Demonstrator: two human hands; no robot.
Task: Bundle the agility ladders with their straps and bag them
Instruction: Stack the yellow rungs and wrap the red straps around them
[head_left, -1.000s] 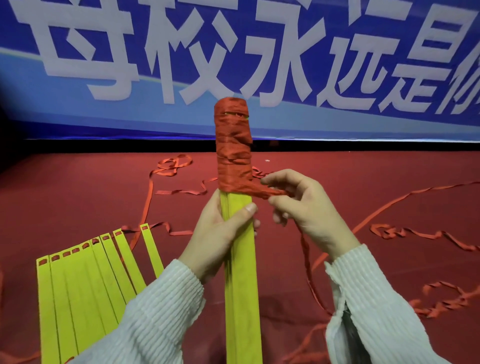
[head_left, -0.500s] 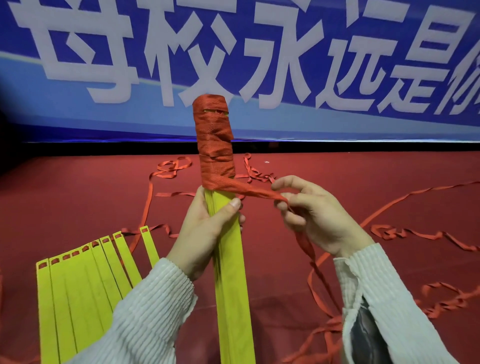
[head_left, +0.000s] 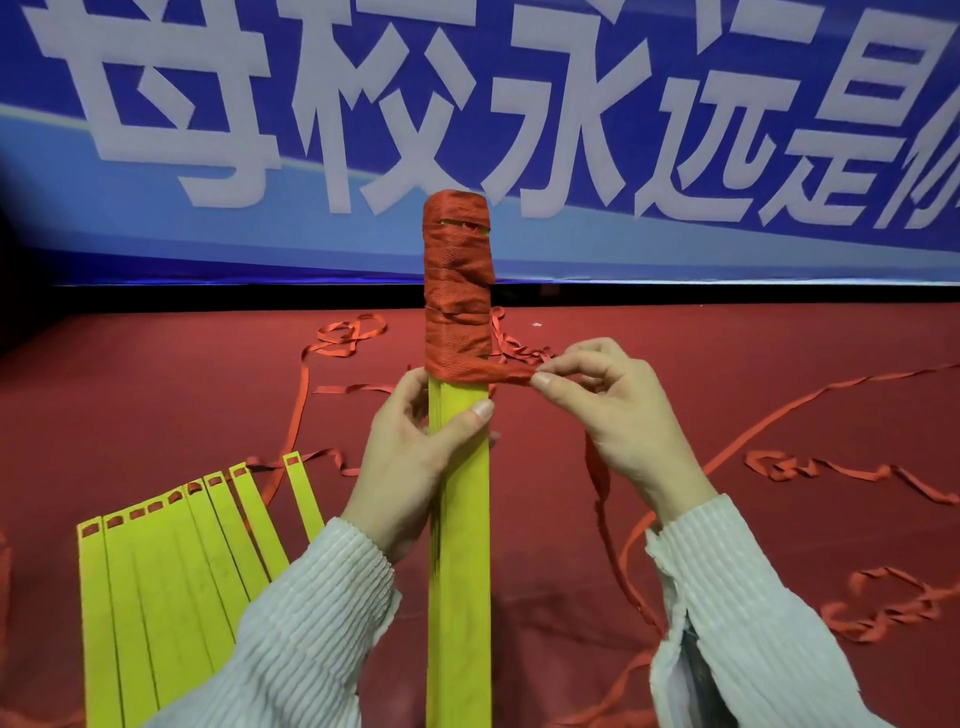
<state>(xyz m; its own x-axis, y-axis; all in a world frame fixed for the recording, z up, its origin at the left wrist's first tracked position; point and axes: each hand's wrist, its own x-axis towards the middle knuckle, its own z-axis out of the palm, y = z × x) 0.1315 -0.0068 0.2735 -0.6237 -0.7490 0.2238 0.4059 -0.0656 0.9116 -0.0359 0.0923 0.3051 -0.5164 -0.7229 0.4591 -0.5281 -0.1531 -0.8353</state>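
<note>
A stack of yellow ladder rungs stands upright in the middle of the view. My left hand grips it just below a thick winding of red strap that covers its top part. My right hand pinches the strap's free run beside the stack, pulled taut to the right at the winding's lower edge. From that hand the strap hangs down past my wrist to the floor.
A second fan of yellow rungs lies on the red carpet at the lower left. Loose red straps trail over the carpet to the right and behind. A blue banner with white characters fills the background.
The bundle tilted left, then came back upright. My right hand swung the strap out to the right and now holds it level and close against the stack.
</note>
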